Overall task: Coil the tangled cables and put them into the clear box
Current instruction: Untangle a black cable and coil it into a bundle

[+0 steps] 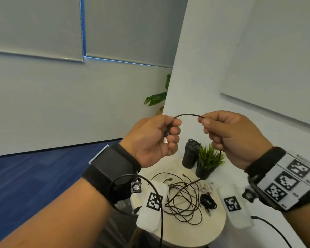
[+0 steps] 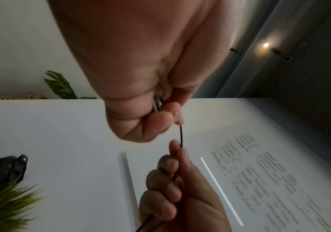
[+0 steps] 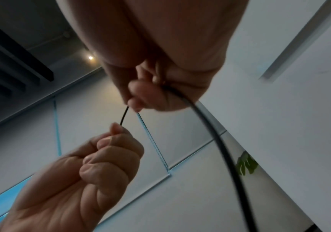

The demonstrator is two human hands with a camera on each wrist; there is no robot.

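Both hands are raised above the table. My left hand [image 1: 170, 133] grips the end of a thin black cable [image 1: 188, 114], and its silver USB plug [image 1: 165, 140] sticks out below the curled fingers. My right hand [image 1: 207, 126] pinches the same cable a short way along, so a small arc spans the gap between the hands. From the right hand the cable drops to a tangle of black cables [image 1: 184, 203] on the round table [image 1: 217, 230]. The left wrist view shows the plug [image 2: 157, 104] inside the fist. The clear box is not plainly visible.
A black bottle [image 1: 190, 154] and a small potted grass plant [image 1: 208, 161] stand at the table's back. Two white rolls with printed markers [image 1: 153, 204] [image 1: 234, 206] flank the tangle, with a small black bundle [image 1: 208, 201] and a white cable [image 1: 204, 185] between them. A white wall rises on the right.
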